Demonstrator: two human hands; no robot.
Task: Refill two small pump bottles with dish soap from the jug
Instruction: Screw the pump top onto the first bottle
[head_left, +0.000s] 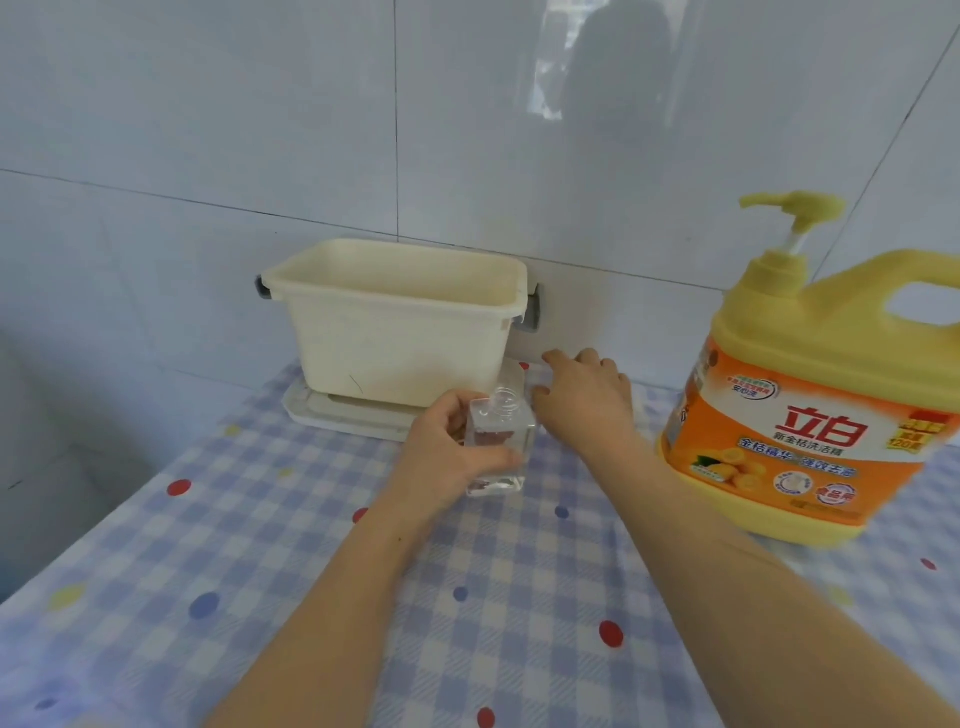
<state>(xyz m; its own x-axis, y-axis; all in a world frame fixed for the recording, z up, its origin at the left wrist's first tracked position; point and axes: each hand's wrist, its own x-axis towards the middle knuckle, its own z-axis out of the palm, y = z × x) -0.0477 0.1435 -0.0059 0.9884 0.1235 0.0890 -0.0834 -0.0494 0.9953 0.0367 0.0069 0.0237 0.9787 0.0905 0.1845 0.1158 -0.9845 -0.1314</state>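
Gripping clear uncapped bottle (500, 441) in our left hand (452, 452); our right hand (582, 400) loosely spread beyond it, jug (800, 410) standing right.

"立白" in red on the jug (810, 415) label

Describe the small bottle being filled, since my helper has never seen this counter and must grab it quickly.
Start at the cream plastic bin against the tiled wall. Just in front of its right corner, the left hand holds a small clear bottle above the checked cloth. It is square-sided, see-through and capless, unlike the big yellow-orange jug on the right.
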